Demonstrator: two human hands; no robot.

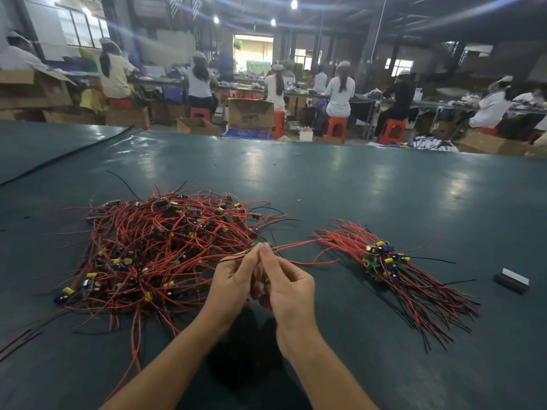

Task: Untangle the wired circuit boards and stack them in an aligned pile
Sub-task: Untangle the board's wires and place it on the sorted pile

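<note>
A big tangled heap of small circuit boards with red and black wires (154, 250) lies on the dark green table (355, 187), left of centre. To the right lies an aligned pile of boards (384, 261), wires fanned toward me and away. My left hand (233, 279) and my right hand (284, 282) meet at the heap's right edge. Both pinch one small green board (255, 246) at their fingertips. Its red wires trail right toward the aligned pile.
A small dark block with a pale top (511, 280) sits at the right of the table. A black cable (59, 156) crosses the far left. Beyond the table's far edge, several people sit on red stools at benches among cardboard boxes.
</note>
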